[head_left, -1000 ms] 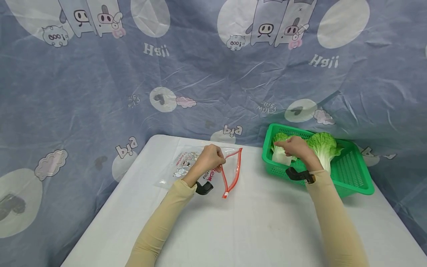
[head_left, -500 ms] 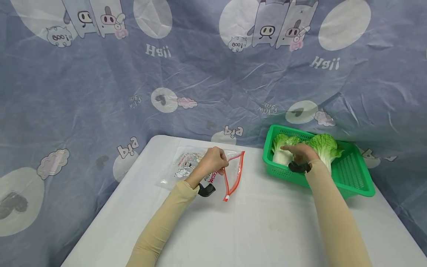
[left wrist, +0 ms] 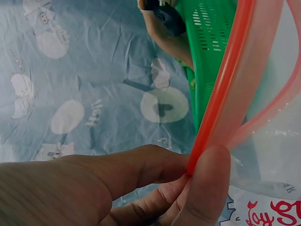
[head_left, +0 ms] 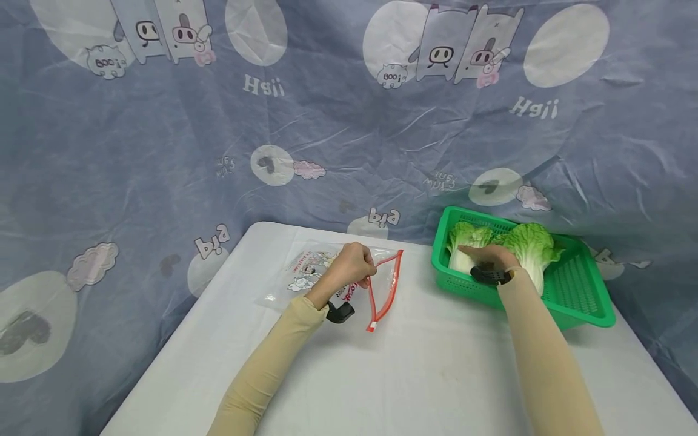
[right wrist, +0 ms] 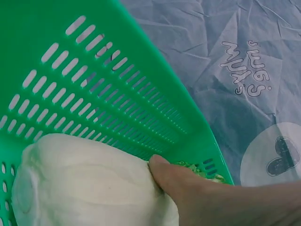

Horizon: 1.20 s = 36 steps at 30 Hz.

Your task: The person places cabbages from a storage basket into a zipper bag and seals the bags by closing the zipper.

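My left hand (head_left: pixel 353 264) pinches the red zip edge (left wrist: pixel 218 99) of a clear printed zip bag (head_left: pixel 294 287) between thumb and fingers. The bag lies on the white table with its mouth gaping to the right. In the green basket (head_left: pixel 469 289) my right hand (head_left: pixel 493 255) holds the left napa cabbage (right wrist: pixel 94 181). Its thumb lies across the pale stalk in the right wrist view; the other fingers are hidden behind the cabbage. A second napa cabbage (head_left: pixel 531 248) sits just right of that hand, partly covered by the wrist.
The white table (head_left: pixel 414 375) runs back to a blue-grey patterned cloth (head_left: pixel 349 121) hanging behind it. The perforated basket stands at the back right, its raised rim around both cabbages. The bag is at the back left.
My right hand has come down from above the left napa cabbage to take hold of it. The left hand keeps its pinch on the bag's edge. The head view has shifted slightly.
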Motion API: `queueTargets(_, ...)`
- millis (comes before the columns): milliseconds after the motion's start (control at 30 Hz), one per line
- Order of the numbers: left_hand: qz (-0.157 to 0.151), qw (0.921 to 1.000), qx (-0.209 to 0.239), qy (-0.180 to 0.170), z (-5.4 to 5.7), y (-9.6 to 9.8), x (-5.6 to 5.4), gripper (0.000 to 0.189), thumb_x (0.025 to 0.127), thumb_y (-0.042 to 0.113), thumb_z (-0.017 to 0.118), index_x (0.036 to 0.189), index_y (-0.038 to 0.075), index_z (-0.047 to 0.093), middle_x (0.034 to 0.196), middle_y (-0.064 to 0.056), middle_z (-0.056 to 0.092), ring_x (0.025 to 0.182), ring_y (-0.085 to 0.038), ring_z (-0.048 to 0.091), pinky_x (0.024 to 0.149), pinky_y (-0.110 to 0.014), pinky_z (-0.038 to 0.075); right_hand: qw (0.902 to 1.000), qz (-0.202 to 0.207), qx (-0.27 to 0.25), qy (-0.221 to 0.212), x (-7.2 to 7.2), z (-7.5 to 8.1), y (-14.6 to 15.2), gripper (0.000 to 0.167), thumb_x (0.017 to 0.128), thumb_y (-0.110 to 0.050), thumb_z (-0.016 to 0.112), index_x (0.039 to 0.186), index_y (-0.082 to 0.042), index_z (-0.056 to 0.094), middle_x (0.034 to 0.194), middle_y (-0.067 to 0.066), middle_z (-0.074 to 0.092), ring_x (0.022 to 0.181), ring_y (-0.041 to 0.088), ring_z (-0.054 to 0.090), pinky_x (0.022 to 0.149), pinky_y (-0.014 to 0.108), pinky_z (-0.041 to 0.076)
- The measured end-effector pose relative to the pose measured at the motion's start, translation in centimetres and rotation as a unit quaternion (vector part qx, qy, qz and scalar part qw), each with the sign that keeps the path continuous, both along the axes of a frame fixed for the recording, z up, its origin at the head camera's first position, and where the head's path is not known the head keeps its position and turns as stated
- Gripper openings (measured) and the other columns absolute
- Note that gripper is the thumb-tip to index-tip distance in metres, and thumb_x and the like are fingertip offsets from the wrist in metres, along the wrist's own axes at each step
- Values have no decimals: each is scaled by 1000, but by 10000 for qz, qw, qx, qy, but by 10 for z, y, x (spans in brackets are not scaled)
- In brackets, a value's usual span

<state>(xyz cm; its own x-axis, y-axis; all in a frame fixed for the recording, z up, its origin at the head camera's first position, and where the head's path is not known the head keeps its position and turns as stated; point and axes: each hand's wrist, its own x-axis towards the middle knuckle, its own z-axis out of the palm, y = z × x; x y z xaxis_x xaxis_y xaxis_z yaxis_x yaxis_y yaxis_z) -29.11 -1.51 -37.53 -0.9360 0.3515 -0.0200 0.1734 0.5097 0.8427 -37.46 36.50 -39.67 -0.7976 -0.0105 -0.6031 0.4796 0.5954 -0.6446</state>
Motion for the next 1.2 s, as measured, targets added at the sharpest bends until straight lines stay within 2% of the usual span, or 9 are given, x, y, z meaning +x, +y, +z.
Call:
queueTargets(100,-21,10000,25,-19,0,2,0,14,84,-3,62,71,0,62,61,-12,64,54,-29,69,49,-30,56,9999,30,9,120,1,-3,1,53,94,-57,49,102,-4,46,71,-2,44,59,6,50,70,26,52)
queueTargets(133,-13,10000,20,17,-1,2,-1,14,84,-3,62,70,0,62,60,-12,64,54,-29,69,50,-31,57,9997,100,70,193,1,-2,0,56,95,-56,49,109,-1,45,74,-2,45,61,7,50,70,27,52)
queueTargets(200,0,9999,-8,108,-3,1,-2,14,83,-3,62,70,0,62,61,-12,65,54,-28,69,52,-34,58,9984,197,374,383,1,-2,0,52,95,-55,50,101,-3,48,66,-4,44,56,7,48,65,27,50)
queueTargets(333,-23,9997,-96,244,-5,-1,-3,13,83,-2,63,70,0,63,62,-11,65,51,-23,68,53,-34,58,9934,252,874,694,4,5,-3,54,93,-54,53,103,-1,53,57,-6,42,52,9,44,60,29,46)
queueTargets(500,32,9995,-175,260,-7,-2,-4,13,83,0,64,70,2,64,60,-8,64,46,-17,65,54,-35,58,9896,65,985,1047,10,12,-6,46,91,-55,55,80,-10,53,53,-6,40,53,14,45,66,34,47)
queueTargets(600,84,9991,-276,312,-8,-1,-5,15,84,2,65,69,3,63,58,-8,63,46,-17,64,53,-35,58,9824,-151,1180,1437,15,14,-6,47,90,-56,56,77,-11,51,58,-3,46,57,17,51,69,37,48)
queueTargets(900,169,9972,-550,468,-8,-1,-6,16,83,7,68,67,7,64,57,-7,65,46,-15,62,43,-22,46,9357,-1149,1576,2940,32,17,-18,51,85,-57,58,72,-11,41,69,3,39,59,20,42,51,31,40)
queueTargets(1067,228,9968,-524,550,-6,1,-6,14,83,6,67,68,6,66,57,-6,66,49,-16,65,46,-22,48,8969,-1728,1343,3842,41,19,-32,58,87,-53,55,105,1,47,95,17,51,75,31,53,57,37,46)
queueTargets(1200,257,9962,-552,628,-5,3,-6,12,83,5,65,71,5,67,59,-5,66,48,-15,65,47,-23,49,8672,-2181,761,4412,50,19,-45,73,88,-47,57,139,-2,33,128,22,45,107,36,51,82,48,47)
